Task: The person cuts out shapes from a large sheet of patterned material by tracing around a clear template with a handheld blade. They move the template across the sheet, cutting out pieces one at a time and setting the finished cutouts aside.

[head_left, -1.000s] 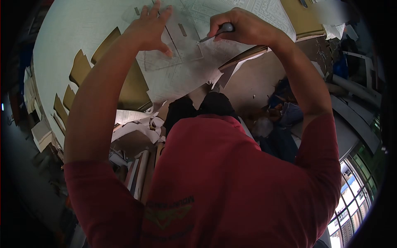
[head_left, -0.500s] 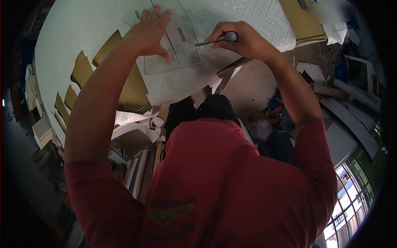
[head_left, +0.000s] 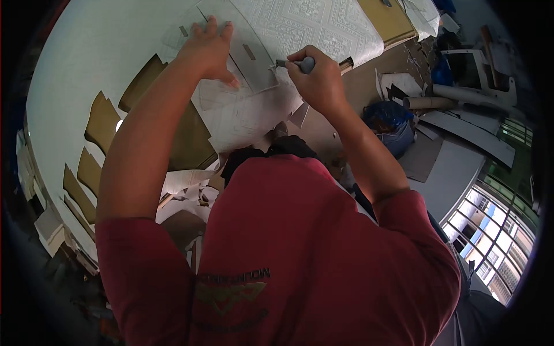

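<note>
My left hand (head_left: 210,53) lies spread over a clear, curved-edged template (head_left: 254,69), its fingers apart and pressed down on it. The template has a dark line along it and small brown tabs, and rests on pale patterned sheet material (head_left: 294,29). My right hand (head_left: 318,78) is closed around a slim metal tool (head_left: 306,65) with a rounded grey end. The tool's tip sits right at the template's right edge; its exact kind is not clear.
Several brown cut pieces (head_left: 104,122) with shaped edges lie left of my left arm. A brown board (head_left: 386,20) is at the upper right. Crumpled offcuts (head_left: 190,193) hang below the table edge. A blue plastic bag (head_left: 389,124) and rolls (head_left: 430,102) stand at the right.
My right hand has turned, and the tool's tip stays at the template's right edge. My left hand remains spread on the template. The view has shifted toward the right.
</note>
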Demonstrator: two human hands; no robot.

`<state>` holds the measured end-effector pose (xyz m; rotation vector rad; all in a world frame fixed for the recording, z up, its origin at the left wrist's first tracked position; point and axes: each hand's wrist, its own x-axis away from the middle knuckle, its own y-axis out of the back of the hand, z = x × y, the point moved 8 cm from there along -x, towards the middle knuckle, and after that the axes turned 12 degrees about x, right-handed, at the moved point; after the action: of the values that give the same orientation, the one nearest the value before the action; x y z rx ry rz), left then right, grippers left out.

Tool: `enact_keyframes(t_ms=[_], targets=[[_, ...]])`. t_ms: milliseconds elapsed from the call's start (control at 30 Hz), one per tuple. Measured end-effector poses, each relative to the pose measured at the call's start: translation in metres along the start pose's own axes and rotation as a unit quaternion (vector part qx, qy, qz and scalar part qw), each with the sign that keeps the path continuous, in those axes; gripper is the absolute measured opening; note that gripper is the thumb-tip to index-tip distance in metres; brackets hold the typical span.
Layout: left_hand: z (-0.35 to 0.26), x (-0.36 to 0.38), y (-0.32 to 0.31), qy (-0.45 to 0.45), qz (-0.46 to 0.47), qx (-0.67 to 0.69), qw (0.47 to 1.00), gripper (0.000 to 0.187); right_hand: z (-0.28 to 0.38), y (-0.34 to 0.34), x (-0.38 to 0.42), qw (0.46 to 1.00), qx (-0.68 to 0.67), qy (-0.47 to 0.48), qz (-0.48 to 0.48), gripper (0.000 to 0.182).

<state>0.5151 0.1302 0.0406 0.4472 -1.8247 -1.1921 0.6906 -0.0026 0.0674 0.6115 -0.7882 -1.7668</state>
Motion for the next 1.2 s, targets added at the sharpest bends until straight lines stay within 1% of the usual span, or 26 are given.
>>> enact_keyframes(t_ms=[67,300,367,400,467,567,633,767,833,867,900,967,1000,1067,1133,1200], targets=[[0.000,-0.001,-0.001,-0.005,-0.002,-0.001,1.000,0.142,0.003,-0.003,0.001,0.999,0.020,-0.025,-0.002,0.019],[-0.002,-0.001,-0.001,-0.009,-0.003,-0.011,1.000,0.143,0.014,-0.006,0.007,0.994,0.099,-0.030,-0.021,0.019],[0.000,-0.002,0.001,-0.001,-0.015,-0.008,1.000,0.144,0.005,-0.009,0.016,0.997,0.046,-0.019,-0.055,0.021],[-0.001,-0.002,0.000,0.001,-0.007,-0.004,1.000,0.143,0.005,-0.011,0.018,0.998,0.020,-0.030,-0.060,0.022],[0.002,-0.002,-0.001,0.003,0.002,-0.006,1.000,0.143,0.007,-0.022,-0.004,0.997,0.006,-0.008,-0.070,0.021],[0.000,-0.005,-0.001,0.002,-0.007,-0.001,1.000,0.143,0.016,-0.026,-0.045,0.997,-0.025,0.009,-0.073,0.021],[0.000,-0.007,-0.004,-0.010,0.001,-0.002,1.000,0.143,0.023,-0.032,-0.066,1.000,0.012,-0.022,-0.010,0.021],[-0.002,-0.002,0.003,0.004,0.008,0.012,1.000,0.142,0.025,-0.032,-0.063,0.999,0.042,0.000,-0.019,0.021],[-0.002,0.003,0.007,0.005,0.016,0.049,0.999,0.142,0.014,-0.037,-0.061,0.999,-0.010,-0.003,-0.045,0.022],[-0.001,0.003,0.009,0.011,0.014,0.051,0.999,0.142,0.012,-0.041,-0.068,0.997,-0.037,0.011,-0.064,0.023],[-0.001,0.003,0.008,0.012,0.017,0.056,0.998,0.140,0.017,-0.044,-0.079,0.997,-0.037,0.012,-0.060,0.023],[-0.003,0.004,0.008,0.012,0.022,0.062,0.998,0.138,0.032,-0.054,-0.112,0.999,-0.001,0.005,-0.051,0.022],[-0.005,0.006,0.010,0.003,0.013,0.057,0.998,0.135,0.035,-0.062,-0.129,0.998,-0.020,0.016,-0.059,0.022],[-0.004,0.007,0.013,-0.003,0.002,0.052,0.999,0.132,0.043,-0.068,-0.149,0.998,-0.012,0.016,-0.053,0.022],[-0.004,0.008,0.013,-0.007,-0.002,0.069,0.998,0.129,0.045,-0.075,-0.153,0.999,-0.001,0.017,-0.047,0.022],[-0.003,0.006,0.012,0.002,0.011,0.078,0.997,0.130,0.043,-0.076,-0.147,0.997,-0.030,0.020,-0.068,0.022]])
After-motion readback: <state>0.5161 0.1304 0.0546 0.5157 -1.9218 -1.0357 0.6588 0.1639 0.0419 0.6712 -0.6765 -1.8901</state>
